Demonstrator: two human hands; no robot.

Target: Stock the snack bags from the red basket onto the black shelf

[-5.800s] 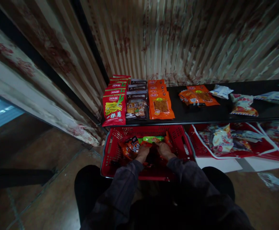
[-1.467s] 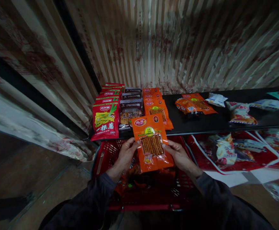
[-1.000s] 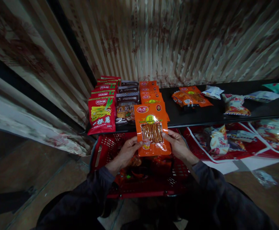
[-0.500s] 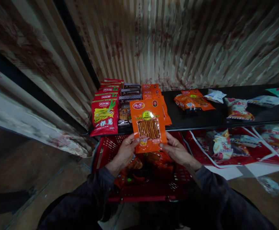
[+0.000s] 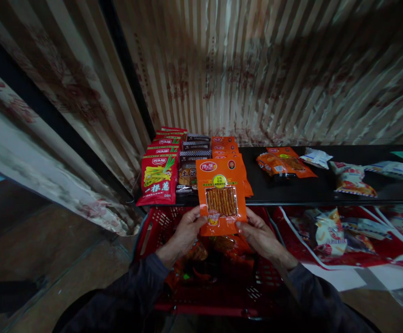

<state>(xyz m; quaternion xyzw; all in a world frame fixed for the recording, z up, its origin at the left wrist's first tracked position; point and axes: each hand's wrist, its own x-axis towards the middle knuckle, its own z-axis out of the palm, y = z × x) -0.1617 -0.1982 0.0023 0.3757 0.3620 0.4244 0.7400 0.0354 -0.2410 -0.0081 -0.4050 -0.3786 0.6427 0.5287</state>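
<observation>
An orange snack packet (image 5: pixel 221 196), with a clear window onto brown sticks, stands upright between my hands. My left hand (image 5: pixel 185 231) pinches its lower left edge, thumb in front. My right hand (image 5: pixel 259 232) grips the lower right edge the same way; the fingers behind are hidden. Beyond the packet, a row of matching orange packets (image 5: pixel 223 140) stands on the black shelf (image 5: pixel 277 196), partly covered by the held one. Left of them are rows of dark potato snack packets (image 5: pixel 186 175) and red snack packets (image 5: pixel 159 178). Below my hands sits a red basket (image 5: pixel 153 231) with orange packets inside.
Loose orange packets (image 5: pixel 286 163) lie farther right on the shelf, near several white snack bags (image 5: pixel 352 178). Under the shelf, a red bag with white trim (image 5: pixel 286 231) holds more snacks. A dark post (image 5: pixel 128 64) and a patterned curtain (image 5: pixel 257 69) stand behind.
The view has tilted up and shifted slightly left, so the shelf appears lower. Both hands still hold the orange packet in front of the shelf, with the same grip.
</observation>
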